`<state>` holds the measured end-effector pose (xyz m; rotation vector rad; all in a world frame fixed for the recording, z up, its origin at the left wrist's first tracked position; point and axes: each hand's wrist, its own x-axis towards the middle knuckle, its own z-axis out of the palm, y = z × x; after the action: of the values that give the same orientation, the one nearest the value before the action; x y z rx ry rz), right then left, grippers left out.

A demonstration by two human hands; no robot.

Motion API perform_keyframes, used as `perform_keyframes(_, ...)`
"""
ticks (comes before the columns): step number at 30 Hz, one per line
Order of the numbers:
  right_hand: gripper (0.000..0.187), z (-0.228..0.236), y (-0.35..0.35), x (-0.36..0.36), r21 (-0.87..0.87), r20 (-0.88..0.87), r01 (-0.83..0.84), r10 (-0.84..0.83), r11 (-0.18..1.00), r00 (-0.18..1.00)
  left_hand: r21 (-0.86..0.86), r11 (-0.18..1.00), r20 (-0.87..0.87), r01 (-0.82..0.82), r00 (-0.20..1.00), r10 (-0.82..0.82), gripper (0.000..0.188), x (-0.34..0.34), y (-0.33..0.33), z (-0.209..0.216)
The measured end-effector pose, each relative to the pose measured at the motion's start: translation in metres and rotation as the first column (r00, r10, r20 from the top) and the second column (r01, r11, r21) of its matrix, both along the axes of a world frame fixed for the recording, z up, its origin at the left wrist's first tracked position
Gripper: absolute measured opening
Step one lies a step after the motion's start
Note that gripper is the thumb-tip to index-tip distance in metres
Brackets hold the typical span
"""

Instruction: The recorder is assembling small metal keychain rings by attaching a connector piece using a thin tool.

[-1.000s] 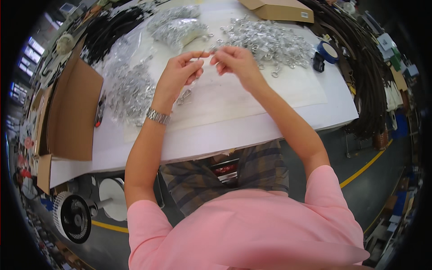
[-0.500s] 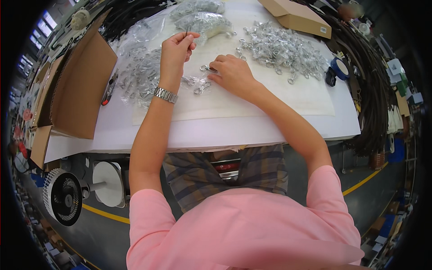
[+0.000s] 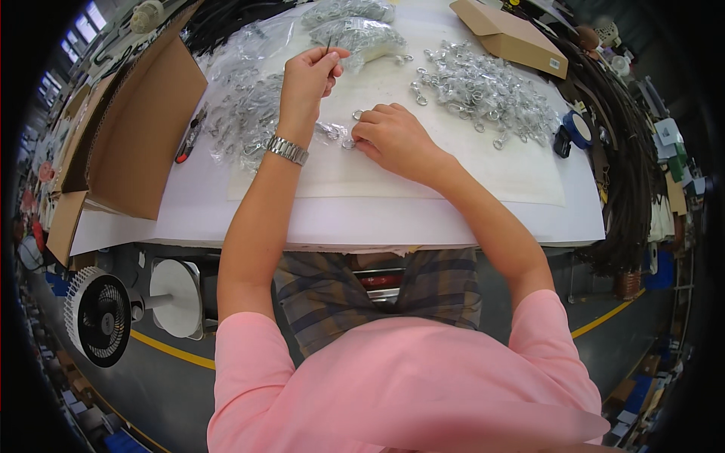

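Note:
My left hand, with a metal watch on its wrist, is raised over the table and pinches a thin dark pointed tool. Lower and to the right, my right hand rests on the white sheet with its fingers curled together at a small ring-ended metal piece; the fingers hide part of it. Another silver ring shows just beyond the knuckles. Between the hands lies a bagged metal piece. Piles of such pieces in clear plastic lie left and right.
An open cardboard box stands at the left, a red-and-black cutter beside it. Full plastic bags and a flat carton lie at the back. A blue tape roll sits at the right edge. A fan stands lower left.
My right hand's fingers have drawn together and down over the metal piece between them. My left hand still holds the thin tool up. The whole view has shifted slightly.

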<state>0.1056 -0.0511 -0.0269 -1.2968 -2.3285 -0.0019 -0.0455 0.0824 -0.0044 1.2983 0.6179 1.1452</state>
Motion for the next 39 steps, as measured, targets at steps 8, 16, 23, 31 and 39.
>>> perform_keyframes(8, 0.012, 0.005, 0.009, 0.032, -0.399, -0.499, 0.158, -0.359, 0.903, 0.789, 0.018, 0.998, -0.183, 0.057, 0.982, -0.053, 0.025, -0.002, -0.003, 0.000)
perform_keyframes(16, 0.018, -0.013, 0.022, 0.063, -0.541, -0.834, -0.435, -0.527, 0.719, 0.166, -0.008, 0.912, -0.475, 0.411, 0.800, -0.365, 0.027, 0.014, -0.022, -0.003)
perform_keyframes(23, 0.026, 0.006, 0.006, 0.058, -0.671, -0.740, -0.409, -0.594, 0.619, 0.314, 0.069, 0.962, -0.419, 0.264, 0.883, -0.212, 0.016, 0.022, -0.029, -0.009)
perform_keyframes(31, 0.034, 0.010, -0.006, 0.073, -0.706, -0.695, -0.330, -0.525, 0.627, 0.491, 0.211, 0.917, -0.608, 0.340, 0.780, -0.149, 0.028, 0.027, -0.045, 0.004)
perform_keyframes(39, 0.031, 0.012, -0.006, 0.077, -0.687, -0.723, -0.503, -0.567, 0.524, 0.395, 0.526, 0.784, -0.601, 0.329, 0.796, 0.070, 0.019, 0.033, -0.042, -0.009)
